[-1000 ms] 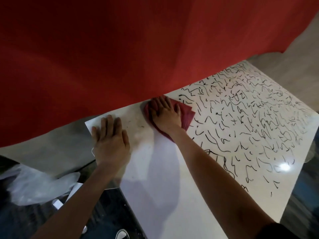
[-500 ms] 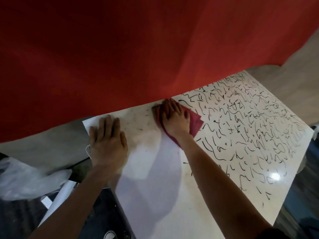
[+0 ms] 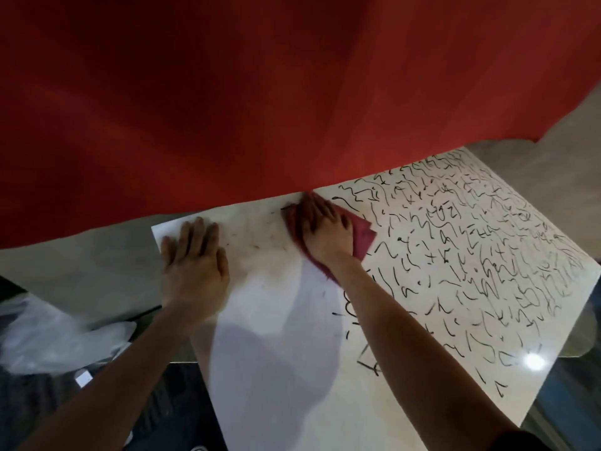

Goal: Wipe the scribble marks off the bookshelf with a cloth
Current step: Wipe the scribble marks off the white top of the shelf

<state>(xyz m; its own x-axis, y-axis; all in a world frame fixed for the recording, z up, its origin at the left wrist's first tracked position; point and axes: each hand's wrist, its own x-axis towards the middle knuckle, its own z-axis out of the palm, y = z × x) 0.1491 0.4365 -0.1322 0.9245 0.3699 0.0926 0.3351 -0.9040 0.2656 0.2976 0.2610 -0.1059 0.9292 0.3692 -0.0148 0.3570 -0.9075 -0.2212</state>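
The left hand (image 3: 192, 258) lies flat, fingers straight, bracing the white bookshelf (image 3: 276, 353) on its wiped corner. Beside it, the right hand (image 3: 325, 229) presses the dark red cloth (image 3: 366, 237) with flat fingers at the far edge, just under hanging red fabric (image 3: 260, 92). The wiping looks early: scribble marks (image 3: 471, 242) cover the panel rightward, so the next stroke should push into them.

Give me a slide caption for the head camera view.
Right hand presses a maroon cloth on the white bookshelf panel, left hand flat beside it; black scribbles cover the unwiped area.
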